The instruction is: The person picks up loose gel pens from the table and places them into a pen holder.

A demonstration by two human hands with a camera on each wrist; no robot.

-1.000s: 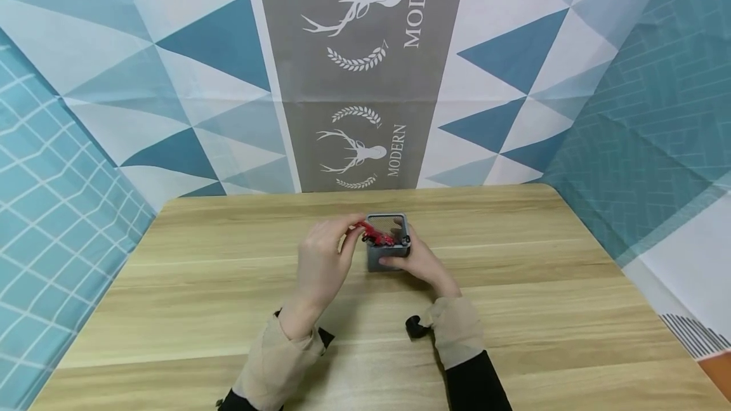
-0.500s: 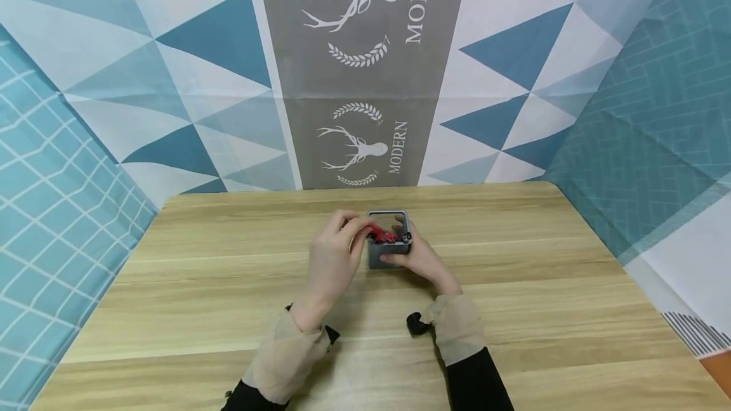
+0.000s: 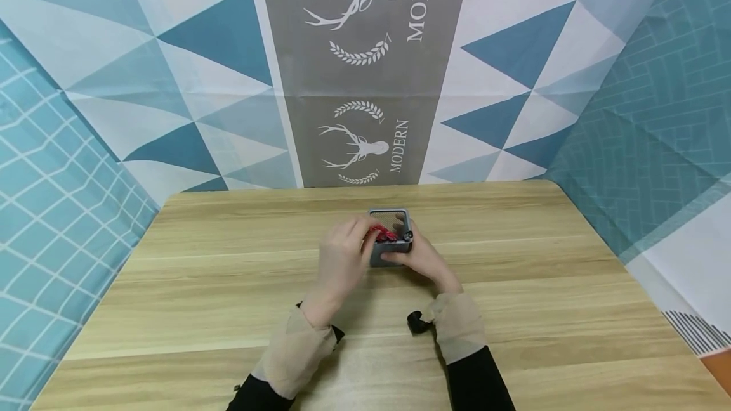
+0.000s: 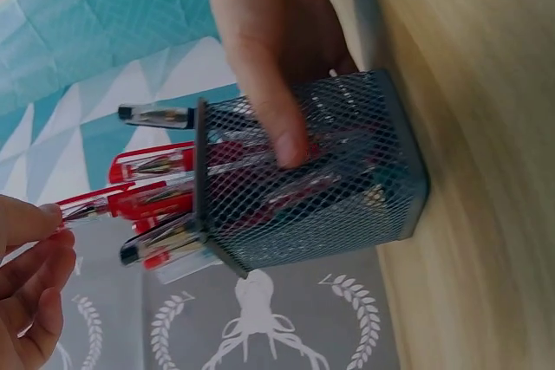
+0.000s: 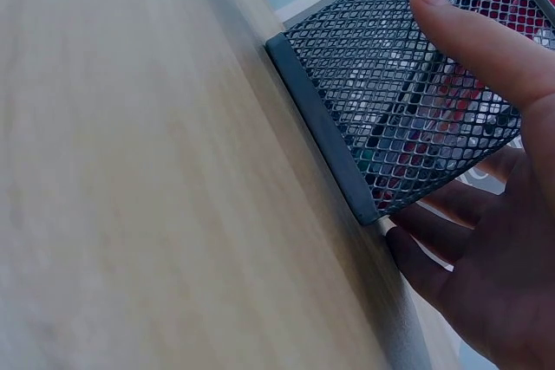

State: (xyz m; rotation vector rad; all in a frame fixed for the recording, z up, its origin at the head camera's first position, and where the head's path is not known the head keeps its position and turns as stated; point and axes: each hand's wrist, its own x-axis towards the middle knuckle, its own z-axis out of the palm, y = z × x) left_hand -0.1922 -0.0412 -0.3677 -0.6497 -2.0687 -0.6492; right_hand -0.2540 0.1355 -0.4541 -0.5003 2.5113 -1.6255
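Observation:
A dark mesh pen holder (image 4: 312, 175) stands upright on the wooden table, with several red-capped and black-capped pens in it. My right hand (image 3: 424, 260) grips the holder from its right side; in the right wrist view the thumb (image 5: 473, 36) lies across the mesh, and the other fingers of that hand (image 5: 512, 257) are behind and below it. Over the holder's left rim, my left hand (image 3: 345, 255) pinches the end of a red pen (image 4: 87, 205) between thumb and fingertips. This pen's lower part is down among the others, and its tip is hidden.
The wooden table (image 3: 200, 309) stretches out on both sides of the hands. Behind it hangs a patterned cloth (image 3: 365, 81) with deer heads, and blue cloths flank it left and right. A small black item (image 3: 419, 322) sits beside the right cuff.
My left hand has moved right and in towards the holder, and the red pen has gone lower into it. The right hand keeps its grip, and the holder stays in place.

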